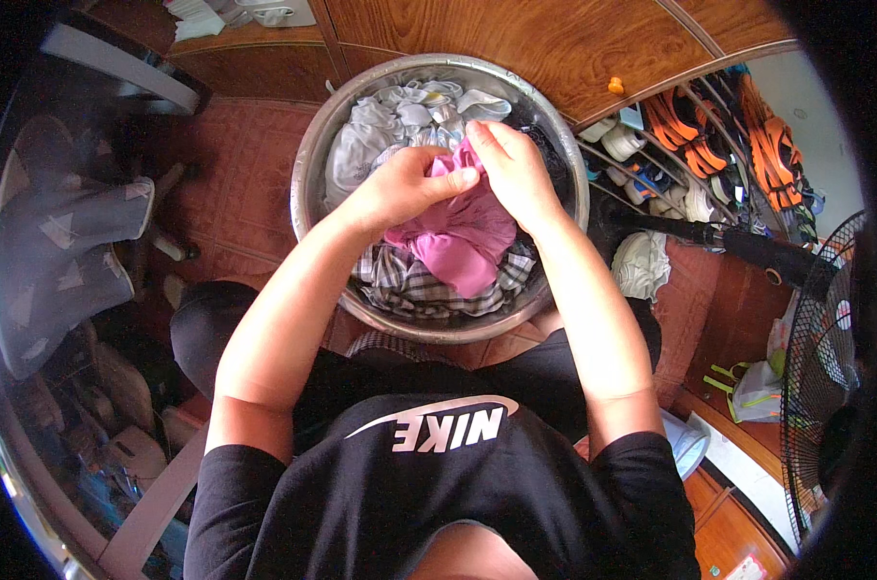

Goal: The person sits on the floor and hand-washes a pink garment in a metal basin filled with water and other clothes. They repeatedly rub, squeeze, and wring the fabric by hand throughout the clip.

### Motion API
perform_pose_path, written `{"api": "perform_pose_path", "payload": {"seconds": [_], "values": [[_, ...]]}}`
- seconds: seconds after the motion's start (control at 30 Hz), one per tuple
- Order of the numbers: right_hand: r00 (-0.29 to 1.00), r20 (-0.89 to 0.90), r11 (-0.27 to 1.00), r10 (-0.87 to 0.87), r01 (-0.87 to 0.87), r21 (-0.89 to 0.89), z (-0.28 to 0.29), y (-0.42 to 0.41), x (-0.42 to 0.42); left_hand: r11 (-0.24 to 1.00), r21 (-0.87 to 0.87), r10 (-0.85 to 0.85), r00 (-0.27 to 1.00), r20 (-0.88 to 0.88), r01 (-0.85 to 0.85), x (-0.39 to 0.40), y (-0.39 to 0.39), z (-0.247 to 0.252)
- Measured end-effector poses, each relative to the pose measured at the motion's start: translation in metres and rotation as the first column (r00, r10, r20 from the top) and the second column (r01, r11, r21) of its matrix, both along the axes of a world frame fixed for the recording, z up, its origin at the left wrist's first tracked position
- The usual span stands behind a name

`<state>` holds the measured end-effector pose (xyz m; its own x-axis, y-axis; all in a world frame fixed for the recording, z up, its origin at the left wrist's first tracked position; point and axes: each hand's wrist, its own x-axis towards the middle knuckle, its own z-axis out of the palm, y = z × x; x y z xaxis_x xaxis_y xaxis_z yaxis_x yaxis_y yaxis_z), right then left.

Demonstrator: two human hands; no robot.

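Observation:
A large round metal basin [310, 163] stands on the floor before me, filled with clothes. Over it, my left hand [413, 185] and my right hand [507, 167] grip the gathered upper part of a pink cloth garment [456, 246], thumbs close together on top. The rest of the garment hangs down onto a black-and-white plaid cloth [409, 286] in the near part of the basin. White and light grey clothes [369, 134] are heaped on the far left side. Dark fabric lies at the basin's right side, partly hidden by my right hand.
A wooden cabinet [482, 25] with an orange knob stands behind the basin. At the right are a rack of shoes [689, 138], a white shoe [640, 264] on the floor and a black fan [819, 362]. A chair with a grey fabric cover [76, 246] stands at the left.

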<state>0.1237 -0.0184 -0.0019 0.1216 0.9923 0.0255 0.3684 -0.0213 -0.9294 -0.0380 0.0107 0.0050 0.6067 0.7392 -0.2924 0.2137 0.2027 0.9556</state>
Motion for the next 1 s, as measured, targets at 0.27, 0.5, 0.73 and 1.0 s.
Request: {"api": "perform_pose_path", "payload": {"seconds": [0.27, 0.5, 0.73, 1.0], "values": [[0.719, -0.554, 0.774, 0.420, -0.603, -0.195, -0.028, -0.006, -0.005, 0.915, -0.399, 0.180, 0.823, 0.539, 0.062, -0.037, 0.008, 0.035], [0.932, -0.219, 0.937, 0.289, -0.322, -0.138, -0.003, 0.007, 0.017, 0.897, -0.412, 0.326, 0.870, 0.370, -0.161, -0.055, 0.016, 0.019], [0.947, 0.035, 0.924, 0.319, -0.303, -0.233, 0.022, 0.009, 0.033, 0.772, 0.629, 0.341, 0.894, -0.290, -0.091, -0.028, -0.001, -0.036], [0.602, 0.779, 0.974, 0.177, 0.008, -0.227, -0.083, -0.017, -0.012, 0.760, 0.484, 0.156, 0.603, -0.783, 0.433, -0.002, -0.020, -0.086]]}}
